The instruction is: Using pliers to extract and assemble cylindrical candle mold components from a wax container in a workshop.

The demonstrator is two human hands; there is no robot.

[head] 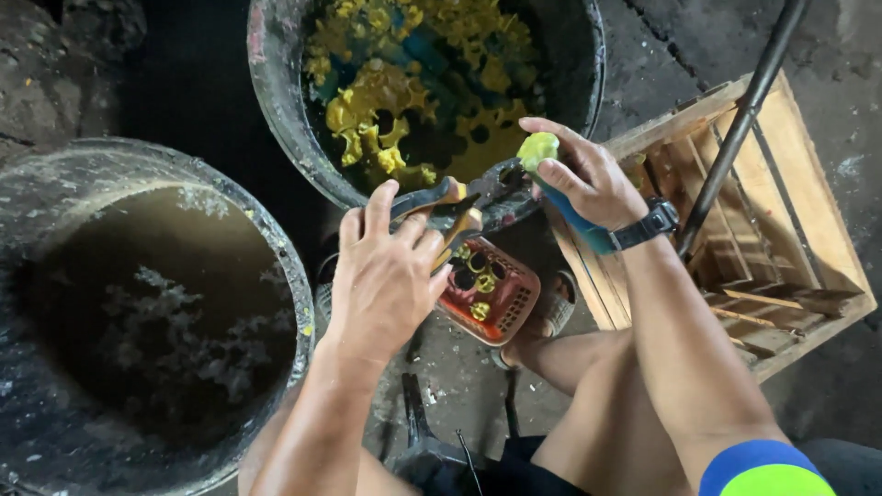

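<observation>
Pliers (464,197) gripped in left hand (386,266) point up-right, jaws toward yellow-green piece (537,147) pinched by right hand (593,179).

Rough wooden crate (808,211); dull metal pliers (478,188); red plastic basket (501,294).

Left hand (386,266) fingers curled closed; right hand (588,179) fingers pinched, wrist bent.

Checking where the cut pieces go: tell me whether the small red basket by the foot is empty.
No. The red basket holds several yellow pieces, seen below the pliers gripped by the left hand.
</observation>
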